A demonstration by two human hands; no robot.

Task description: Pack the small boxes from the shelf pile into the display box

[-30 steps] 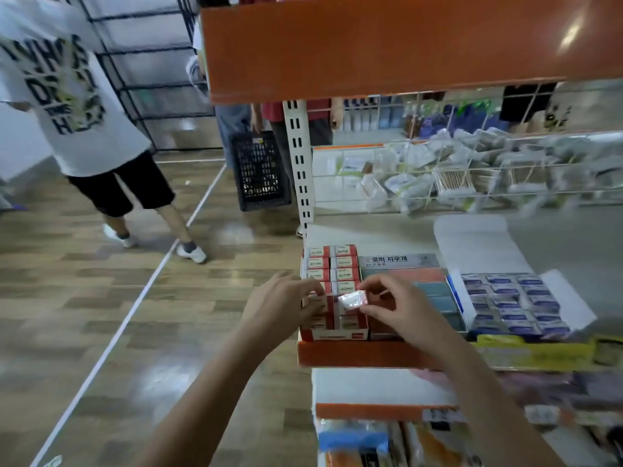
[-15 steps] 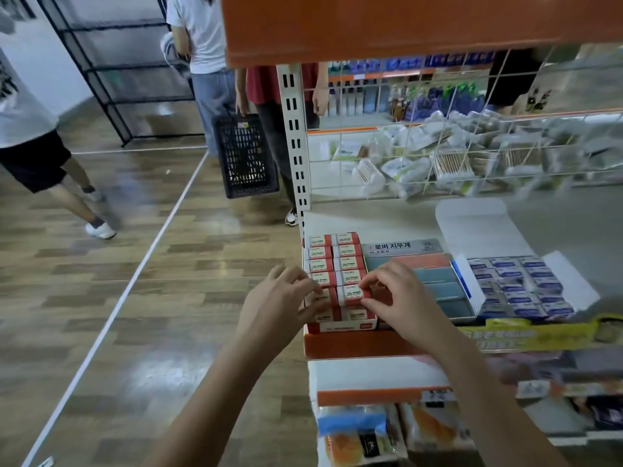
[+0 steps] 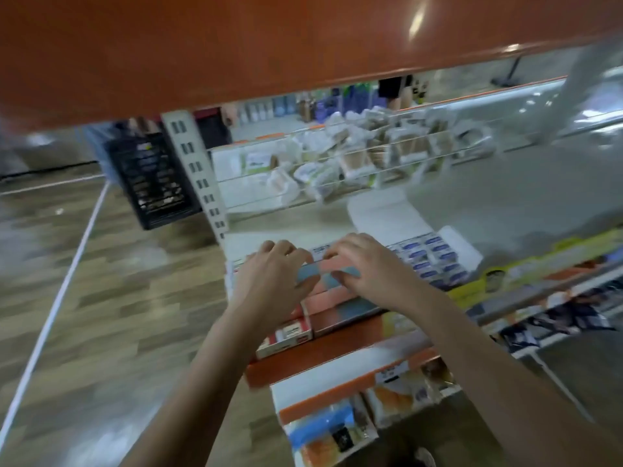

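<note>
Shifting off the red-and-white small boxes [image 3: 292,333]: half a second ago both hands pressed one into the display box [image 3: 269,352] at the shelf's left front corner; now they sit on the pink-and-blue flat packs [image 3: 332,294] just right of it. Judgement: that box is seated. Left hand [image 3: 273,281] lies flat, fingers straight, over the display box's far rows. Right hand [image 3: 367,271] rests close beside it, fingertips curled at a pack edge; grip uncertain through blur. Blue boxes [image 3: 428,257] lie beyond.
</note>
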